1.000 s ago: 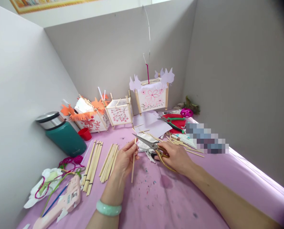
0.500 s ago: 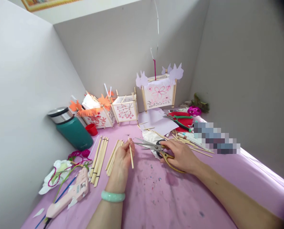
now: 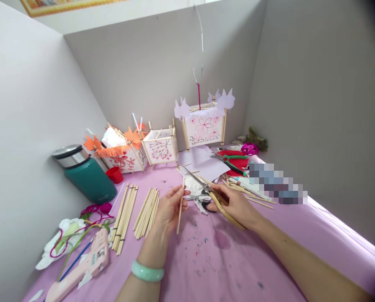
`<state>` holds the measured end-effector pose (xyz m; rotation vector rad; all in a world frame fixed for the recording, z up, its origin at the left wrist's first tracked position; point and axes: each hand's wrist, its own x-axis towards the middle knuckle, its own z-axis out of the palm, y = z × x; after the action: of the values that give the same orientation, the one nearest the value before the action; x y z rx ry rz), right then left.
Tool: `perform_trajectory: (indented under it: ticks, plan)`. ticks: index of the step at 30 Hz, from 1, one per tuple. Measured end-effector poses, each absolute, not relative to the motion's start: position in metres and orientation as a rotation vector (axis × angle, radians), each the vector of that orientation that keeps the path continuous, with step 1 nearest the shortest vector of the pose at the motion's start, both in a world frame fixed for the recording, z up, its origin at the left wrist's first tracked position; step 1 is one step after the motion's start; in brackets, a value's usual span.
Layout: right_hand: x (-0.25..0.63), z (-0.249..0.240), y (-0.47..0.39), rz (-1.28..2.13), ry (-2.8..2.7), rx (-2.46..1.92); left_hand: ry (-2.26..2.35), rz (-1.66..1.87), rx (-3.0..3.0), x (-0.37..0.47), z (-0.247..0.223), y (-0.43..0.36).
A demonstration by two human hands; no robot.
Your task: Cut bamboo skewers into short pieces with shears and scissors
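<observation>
My left hand (image 3: 171, 206), with a green bangle at the wrist, pinches a thin wooden stick (image 3: 180, 212) near its middle; the stick stands nearly upright. In my right hand (image 3: 234, 204) is a pair of gold-handled scissors (image 3: 219, 203), its blades pointing up and left, apart from the stick. Below those blades, black-handled scissors (image 3: 208, 206) lie by a crumpled white tissue (image 3: 194, 183). Left of my left hand, a pile of short sticks (image 3: 145, 214) rests on the purple cloth. Longer sticks with dark ties (image 3: 124, 220) lie farther left.
Paper-sided stick lanterns stand at the back: one orange-trimmed (image 3: 121, 161), one plain-topped (image 3: 160, 149), one hanging lilac-trimmed (image 3: 204, 128). At left are a green bottle (image 3: 91, 178), a red cup (image 3: 114, 175) and a pink glue gun (image 3: 89, 262). Green-handled pliers (image 3: 233, 161) lie at right.
The gold-handled scissors have turned, so their blades point more upward, away from the stick. My left hand has shifted slightly rightward with the stick. The camera view has shifted a little.
</observation>
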<state>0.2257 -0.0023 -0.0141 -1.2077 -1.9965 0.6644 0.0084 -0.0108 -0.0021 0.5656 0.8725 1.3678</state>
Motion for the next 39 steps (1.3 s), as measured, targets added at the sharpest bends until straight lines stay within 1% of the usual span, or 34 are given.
perform_trajectory:
  ticks: [6,12,16,19,25,29,34,36,39]
  plan:
    - [0.225,-0.01,-0.005,0.587,-2.088,-1.209,0.927,1.406,0.665,0.008,-0.002,-0.01]
    - [0.225,-0.012,-0.003,0.666,-2.083,-1.175,0.965,1.345,0.726,0.008,-0.001,-0.011]
    - [0.231,-0.014,0.004,0.833,-1.924,-1.232,1.092,1.219,0.85,0.007,0.0,-0.012]
    - [0.236,-0.015,0.012,0.888,-1.77,-1.283,1.212,1.085,0.994,0.007,0.0,-0.014]
    - [0.242,-0.017,0.018,0.89,-1.704,-1.314,1.134,0.986,1.128,0.006,0.001,-0.018]
    - [0.24,-0.015,0.013,0.952,-1.758,-1.257,1.059,1.016,1.12,0.005,0.0,-0.019]
    - [0.235,-0.012,0.004,0.966,-1.903,-1.16,1.037,1.139,1.076,0.005,-0.002,-0.016]
    - [0.233,-0.012,0.002,0.928,-1.955,-1.136,1.052,1.202,1.064,0.005,-0.003,-0.015]
    - [0.23,-0.014,0.0,0.765,-2.019,-1.147,1.072,1.251,1.038,0.006,-0.004,-0.013]
